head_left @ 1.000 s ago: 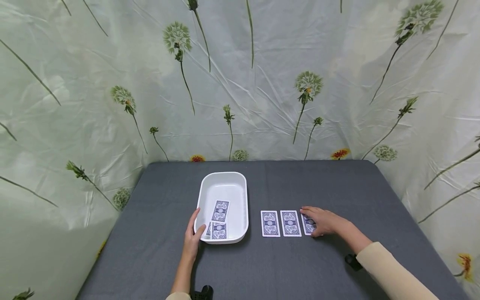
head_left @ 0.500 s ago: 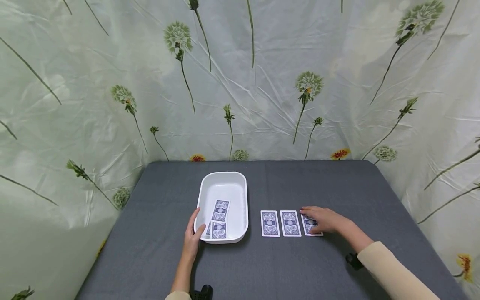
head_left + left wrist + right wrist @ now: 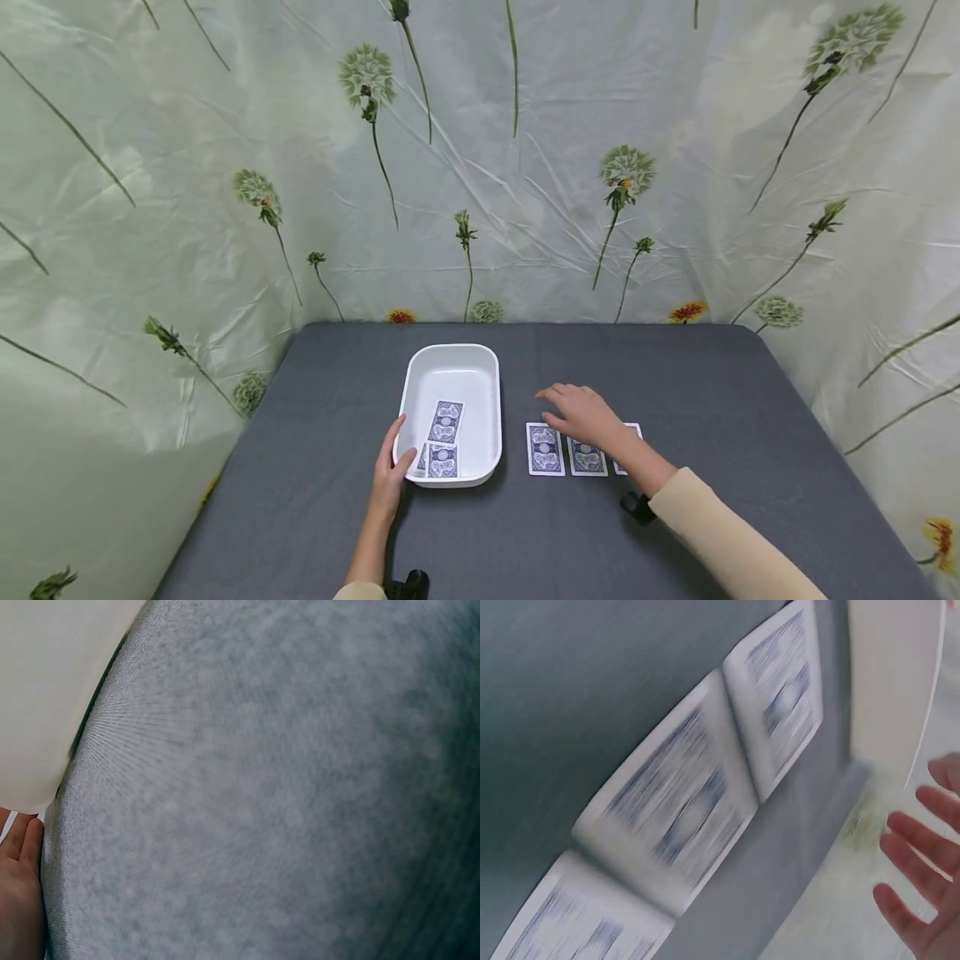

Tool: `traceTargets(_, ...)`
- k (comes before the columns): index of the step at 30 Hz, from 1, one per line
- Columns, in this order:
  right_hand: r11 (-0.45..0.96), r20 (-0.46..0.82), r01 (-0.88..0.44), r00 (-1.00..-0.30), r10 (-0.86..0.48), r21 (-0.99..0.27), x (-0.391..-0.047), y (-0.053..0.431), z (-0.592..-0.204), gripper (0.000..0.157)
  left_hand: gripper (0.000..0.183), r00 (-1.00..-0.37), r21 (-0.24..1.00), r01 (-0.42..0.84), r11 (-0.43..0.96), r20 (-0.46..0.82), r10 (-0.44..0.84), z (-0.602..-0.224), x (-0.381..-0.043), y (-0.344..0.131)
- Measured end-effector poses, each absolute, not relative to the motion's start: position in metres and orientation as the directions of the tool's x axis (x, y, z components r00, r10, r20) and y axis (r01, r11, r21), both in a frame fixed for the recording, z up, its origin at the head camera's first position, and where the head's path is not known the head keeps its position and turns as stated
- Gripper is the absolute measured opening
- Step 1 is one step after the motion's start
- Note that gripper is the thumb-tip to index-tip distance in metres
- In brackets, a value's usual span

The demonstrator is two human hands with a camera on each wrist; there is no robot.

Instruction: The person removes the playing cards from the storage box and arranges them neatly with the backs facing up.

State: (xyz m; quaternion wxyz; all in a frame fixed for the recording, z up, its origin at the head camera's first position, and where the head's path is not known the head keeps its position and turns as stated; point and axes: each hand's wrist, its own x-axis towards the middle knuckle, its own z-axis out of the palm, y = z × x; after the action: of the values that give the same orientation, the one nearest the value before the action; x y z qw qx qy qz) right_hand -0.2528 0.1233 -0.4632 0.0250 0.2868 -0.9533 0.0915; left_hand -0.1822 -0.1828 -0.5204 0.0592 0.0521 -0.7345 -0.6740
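My left hand [image 3: 387, 483] grips the near left corner of a white plastic tray [image 3: 475, 375], its thumb over the rim. Inside the tray lie several playing cards, among them an upper card [image 3: 446, 422] and a lower card [image 3: 442, 462], blue backs up. To the right, three face-down playing cards form a row: a left card [image 3: 545, 450], a middle card [image 3: 587, 459] and a right card [image 3: 634, 430], partly hidden by my forearm. Above this row hovers my right hand [image 3: 588, 415], holding nothing; its fingers are spread in the right wrist view.
A dark grey cloth covers the table [image 3: 525, 533]. Behind it hangs a pale curtain [image 3: 540, 275] printed with dandelions. Black wrist straps [image 3: 637, 507] show below the sleeves.
My right hand has let go of the right card and moved left, over the row. The three cards lie where they were. My left hand stays on the tray; the head view has shifted slightly.
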Motion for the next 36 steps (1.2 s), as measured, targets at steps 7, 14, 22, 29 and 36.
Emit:
traceTargets(7, 0.779, 0.304, -0.614, -0.772, -0.559, -0.127, -0.253, 0.061, -0.468, 0.028, 0.056, -0.987, 0.997, 0.019, 0.074, 0.031, -0.160, -0.522, -0.182, -0.183)
traceTargets(14, 0.749, 0.312, -0.653, -0.738, -0.598, -0.110, -0.250, 0.011, -0.475, 0.036, 0.055, -0.987, 0.995, 0.033, 0.090, 0.047, -0.154, -0.519, -0.182, -0.183)
traceTargets(22, 0.791, 0.138, -0.604, -0.795, -0.590, -0.096, -0.257, -0.024, -0.488, 0.068, 0.055, -0.987, 0.993, 0.050, 0.103, 0.065, -0.150, -0.529, -0.186, -0.188)
traceTargets(29, 0.841, -0.109, -0.530, -0.834, -0.540, -0.111, -0.265, -0.037, -0.501, 0.082, 0.055, -0.983, 0.991, 0.060, 0.120, 0.080, -0.168, -0.551, -0.195, -0.191)
traceTargets(36, 0.868, -0.227, -0.483, -0.838, -0.496, -0.113, -0.269, -0.041, -0.505, 0.079, 0.055, -0.981, 0.989, 0.078, 0.125, 0.098, -0.166, -0.554, -0.195, -0.191)
